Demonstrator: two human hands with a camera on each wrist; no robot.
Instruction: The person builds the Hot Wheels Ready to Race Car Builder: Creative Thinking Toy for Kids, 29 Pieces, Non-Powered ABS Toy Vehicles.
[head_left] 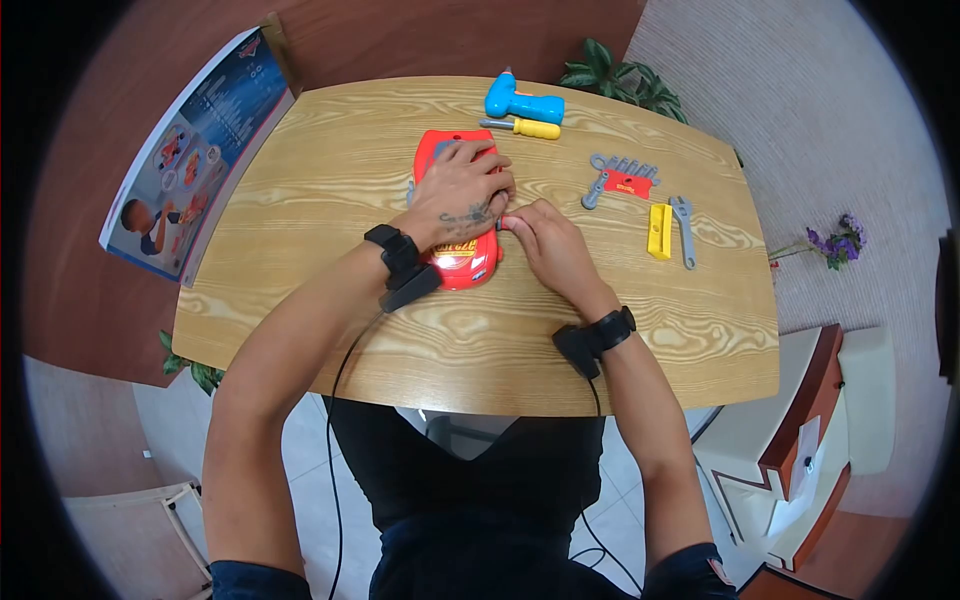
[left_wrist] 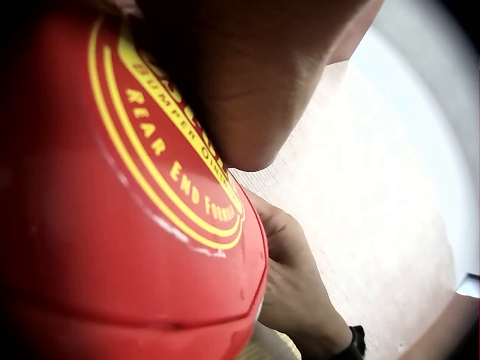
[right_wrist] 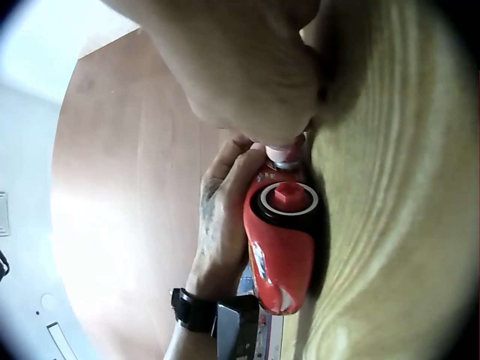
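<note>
Hands of a person work at one glossy red toy car, which stands on the worktop (head_left: pixel 290 190) with wavy wood grain. The left hand (head_left: pixel 460 195) lies across the roof of the rounded plastic toy car (head_left: pixel 468 268) and hides most of it; its fingers are relaxed and a little spread, holding nothing. At the car's flank, the right hand (head_left: pixel 550 250) pinches between fingers and thumb a small grey part (right_wrist: pixel 285 164), almost fully covered, so its shape I cannot tell. In the right wrist view, near this part, a black wheel with white ring (right_wrist: pixel 296 199) carries a red six-sided nut. The left wrist view shows yellow lettering (left_wrist: pixel 187 184); "REAR END" is readable, but the upper word is covered by the palm.

Farther to the right lie a grey adjustable wrench (head_left: pixel 685 232), a yellow hollow bar (head_left: pixel 659 232) and a red holder with thin grey wrenches (head_left: pixel 627 183), its print too small for reading. Beyond the car are a yellow-handled screwdriver (head_left: pixel 537 128) and a smooth blue toy drill (head_left: pixel 525 103).
</note>
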